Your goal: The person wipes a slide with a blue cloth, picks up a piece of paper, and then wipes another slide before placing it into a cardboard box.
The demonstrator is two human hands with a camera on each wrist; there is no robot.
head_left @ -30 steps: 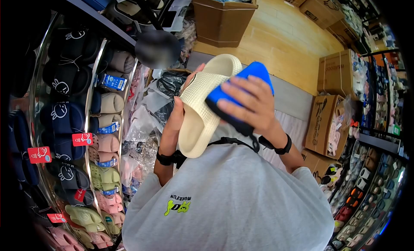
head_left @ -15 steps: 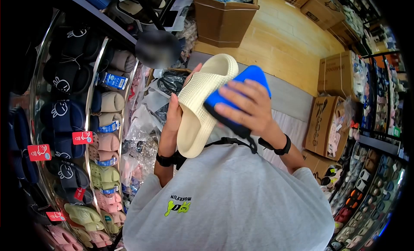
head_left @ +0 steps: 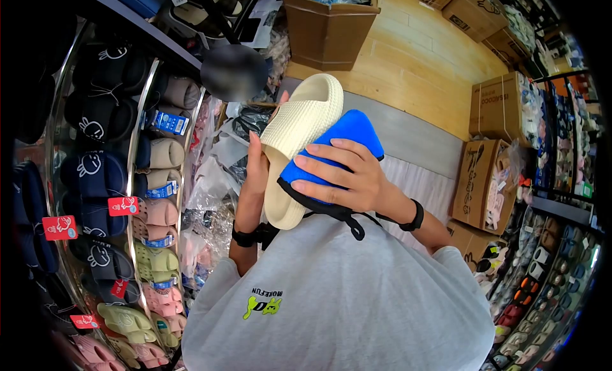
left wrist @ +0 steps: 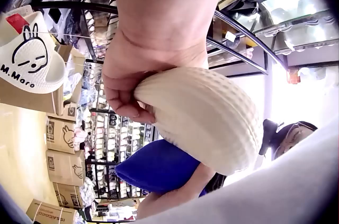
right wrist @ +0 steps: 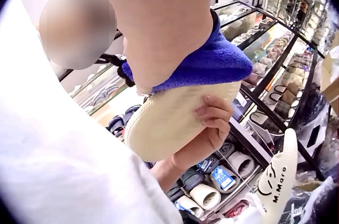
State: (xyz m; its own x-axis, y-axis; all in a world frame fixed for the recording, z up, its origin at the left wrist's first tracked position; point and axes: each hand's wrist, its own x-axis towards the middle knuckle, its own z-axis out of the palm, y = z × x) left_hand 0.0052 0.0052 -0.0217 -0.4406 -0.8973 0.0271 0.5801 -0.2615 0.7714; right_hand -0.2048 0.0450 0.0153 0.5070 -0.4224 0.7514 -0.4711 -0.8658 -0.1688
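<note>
Plainly, the slipper (head_left: 299,123) is held up, tilted, in front of the shirt (head_left: 338,281), between both hands. The left hand (head_left: 255,170) grips its edge, fingers curled round, probably to brace it against a push from across. The right hand (head_left: 357,178) grasps the blue pad (head_left: 354,130) with fingers bent over its top, seemingly to keep it against the slipper's side; its thumb is hidden, so how firmly I can't say.

Both forearms (head_left: 437,234) forward, left hand (head_left: 256,173) in a curled grip, right hand (head_left: 354,179) knuckles-up, fingers (head_left: 328,172) bent.
</note>
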